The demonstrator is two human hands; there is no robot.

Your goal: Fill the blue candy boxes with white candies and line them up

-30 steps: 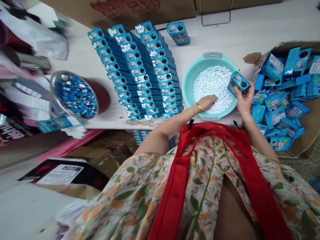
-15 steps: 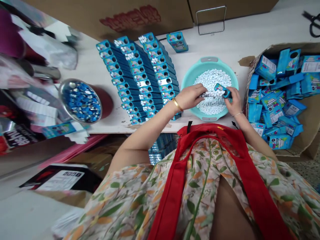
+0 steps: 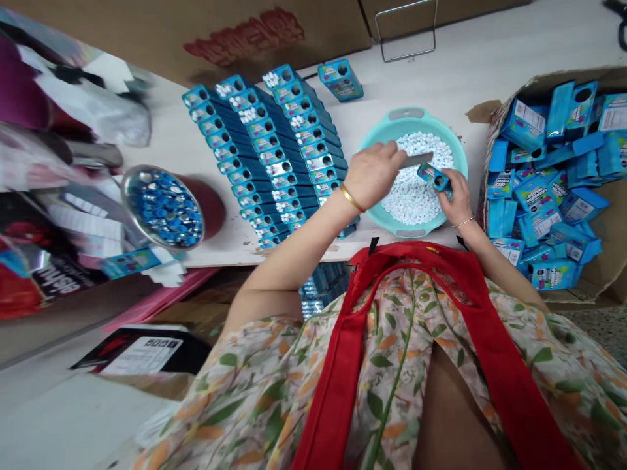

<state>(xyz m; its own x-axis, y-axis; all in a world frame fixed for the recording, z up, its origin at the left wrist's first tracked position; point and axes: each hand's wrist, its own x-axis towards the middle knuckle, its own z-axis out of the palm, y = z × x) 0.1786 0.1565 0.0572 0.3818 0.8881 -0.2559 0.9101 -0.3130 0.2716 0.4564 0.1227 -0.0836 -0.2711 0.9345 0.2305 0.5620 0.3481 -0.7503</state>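
Note:
My left hand point(image 3: 375, 175) is closed around a grey metal scoop point(image 3: 417, 159), tipped on its side with its end just above a small blue candy box point(image 3: 433, 176). The scoop's inside is turned out of sight. Held upright between the fingers of my right hand point(image 3: 456, 199), the box shows a dark round hole in its top. Both hands are over a turquoise basin point(image 3: 407, 113), which holds a heap of small white candies point(image 3: 414, 203).
Rows of blue boxes point(image 3: 267, 140) stand left of the basin, some topped with white candies. One box point(image 3: 341, 81) stands apart behind. A carton point(image 3: 610, 235) of blue boxes is at right. A metal pot point(image 3: 128, 212) of blue-silver wrapped pieces stands left; a wire handle point(image 3: 406, 32) lies behind.
My left hand has lifted and turned the scoop, which lay level and full of white candies, onto its side over the box. My right hand holds the box nearly still.

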